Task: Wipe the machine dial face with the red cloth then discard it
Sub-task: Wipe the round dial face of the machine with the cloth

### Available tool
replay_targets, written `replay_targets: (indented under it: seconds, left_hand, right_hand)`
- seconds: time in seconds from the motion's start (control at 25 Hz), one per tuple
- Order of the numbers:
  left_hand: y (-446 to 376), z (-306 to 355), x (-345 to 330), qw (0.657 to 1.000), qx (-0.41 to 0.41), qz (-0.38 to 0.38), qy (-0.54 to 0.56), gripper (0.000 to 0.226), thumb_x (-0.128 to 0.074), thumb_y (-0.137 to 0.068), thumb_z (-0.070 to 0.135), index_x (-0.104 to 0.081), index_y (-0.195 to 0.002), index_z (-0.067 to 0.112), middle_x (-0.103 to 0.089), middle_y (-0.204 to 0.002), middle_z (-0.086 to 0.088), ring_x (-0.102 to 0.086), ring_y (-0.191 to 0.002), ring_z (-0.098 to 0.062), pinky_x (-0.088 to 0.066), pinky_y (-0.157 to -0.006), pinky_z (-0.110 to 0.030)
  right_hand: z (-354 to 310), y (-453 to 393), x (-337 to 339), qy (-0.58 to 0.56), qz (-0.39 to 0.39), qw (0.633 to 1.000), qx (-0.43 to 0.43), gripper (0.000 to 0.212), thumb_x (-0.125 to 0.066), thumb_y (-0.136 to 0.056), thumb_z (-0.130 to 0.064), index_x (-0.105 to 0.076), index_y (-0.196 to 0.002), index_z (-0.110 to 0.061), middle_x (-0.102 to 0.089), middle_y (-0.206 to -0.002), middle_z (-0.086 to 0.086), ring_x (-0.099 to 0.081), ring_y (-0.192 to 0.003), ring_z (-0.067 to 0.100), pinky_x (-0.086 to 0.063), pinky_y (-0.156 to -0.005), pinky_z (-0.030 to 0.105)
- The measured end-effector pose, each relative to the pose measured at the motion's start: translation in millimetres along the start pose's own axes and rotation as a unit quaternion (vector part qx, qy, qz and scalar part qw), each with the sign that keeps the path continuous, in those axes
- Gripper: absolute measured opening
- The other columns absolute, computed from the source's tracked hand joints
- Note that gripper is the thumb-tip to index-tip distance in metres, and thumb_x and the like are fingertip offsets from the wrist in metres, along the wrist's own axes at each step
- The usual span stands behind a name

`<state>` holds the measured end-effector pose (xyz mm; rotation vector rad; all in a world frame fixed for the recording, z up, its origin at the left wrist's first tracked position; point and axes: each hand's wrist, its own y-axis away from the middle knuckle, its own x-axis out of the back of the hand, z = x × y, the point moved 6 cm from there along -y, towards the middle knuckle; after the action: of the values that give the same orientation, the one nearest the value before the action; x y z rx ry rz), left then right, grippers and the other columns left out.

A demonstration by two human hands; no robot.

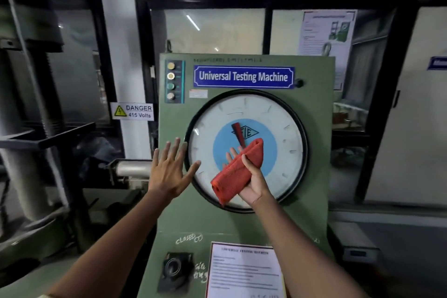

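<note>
The green machine cabinet (244,220) fills the middle of the view, and everything else is placed from its round dial face (273,126). The dial is a white disc in a black ring with a blue centre circle and a dark red pointer that hangs down from just above centre. Directly above the dial sits the blue nameplate (243,76) reading "Universal Testing Machine". Up and to the left of the dial runs a vertical column of four round buttons (171,81). Well below the dial a printed instruction sheet (244,271) lies on the sloping lower panel.

The left hand (170,172) is spread flat with fingers apart, over the dial's left rim, gripping nothing; whether it presses on the ring cannot be told. The right hand (251,179) grasps the red cloth (238,172) in front of the dial's lower centre. The cloth is folded into a roll, its long axis diagonal, from lower left up to upper right, the upper end just beside the pointer's tip.
</note>
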<state>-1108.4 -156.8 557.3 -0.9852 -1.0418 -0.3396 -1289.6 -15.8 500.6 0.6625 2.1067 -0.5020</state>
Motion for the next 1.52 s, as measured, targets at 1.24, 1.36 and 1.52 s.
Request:
replay_targets:
  seconds: [1.24, 1.36, 1.52]
  left_hand:
    - [-266, 11, -154, 0.970, -0.160, 0.181, -0.026, 0.100, -0.030, -0.100, 0.077, -0.010, -0.173, 0.011, -0.008, -0.182, -0.006, -0.007, -0.169, -0.022, 0.003, -0.137, -0.037]
    - [-267, 8, -155, 0.969, -0.159, 0.184, -0.038, 0.100, -0.030, -0.100, 0.077, -0.010, -0.173, 0.012, -0.010, -0.182, -0.006, -0.008, -0.169, -0.021, -0.001, -0.137, -0.038]
    - [-263, 6, -164, 0.974, -0.130, 0.184, -0.036, 0.104, -0.025, -0.099, 0.082, -0.001, -0.174, 0.014, 0.001, -0.183, -0.004, -0.001, -0.169, -0.020, 0.002, -0.137, -0.038]
  right_hand:
    - [-158, -225, 60, 0.802, 0.333, 0.362, 0.339, 0.095, -0.024, -0.099, -0.078, -0.008, -0.173, -0.021, -0.002, -0.181, 0.008, -0.002, -0.168, 0.024, -0.004, -0.132, 0.065]
    - [-172, -222, 67, 0.749, 0.404, 0.402, 0.339, 0.090, -0.026, -0.104, -0.071, -0.006, -0.173, -0.017, -0.002, -0.181, 0.011, -0.005, -0.168, 0.026, -0.014, -0.127, 0.070]
    - [-149, -255, 15, 0.771, 0.336, 0.377, 0.388, 0.088, -0.014, -0.105, -0.074, -0.003, -0.173, -0.018, -0.001, -0.181, 0.005, -0.001, -0.168, 0.025, -0.006, -0.131, 0.067]
